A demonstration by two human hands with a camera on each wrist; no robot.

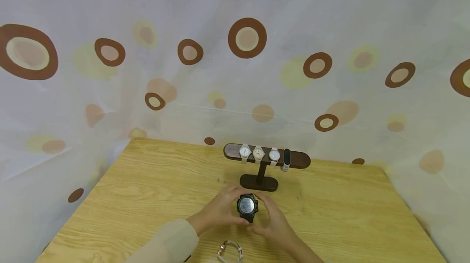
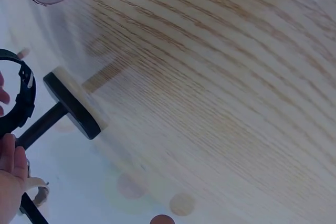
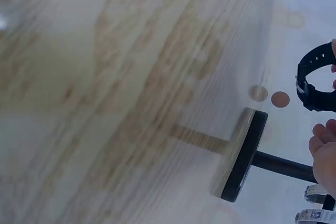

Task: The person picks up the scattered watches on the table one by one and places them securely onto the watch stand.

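A black digital sports watch (image 1: pixel 247 205), its strap curved into a loop, is held up over the wooden table between both hands. My left hand (image 1: pixel 225 209) grips it from the left, fingers at its top and thumb near its bottom. From the other side, my right hand (image 1: pixel 273 223) pinches around its right edge; in the right wrist view some fingertips (image 3: pixel 326 136) lie near the strap. The black strap (image 2: pixel 27 90) shows edge-on in the left wrist view. Behind stands a dark watch stand (image 1: pixel 260 173) with several watches on its bar.
On the stand's bar sit three pale-strapped watches, one of them a round white-faced watch (image 1: pixel 244 151), and a black-faced fitness band (image 1: pixel 287 158). A light-strapped watch (image 1: pixel 240 250) lies at the table's near side. Patterned cloth (image 1: pixel 220 75) surrounds the table (image 1: pixel 154 185).
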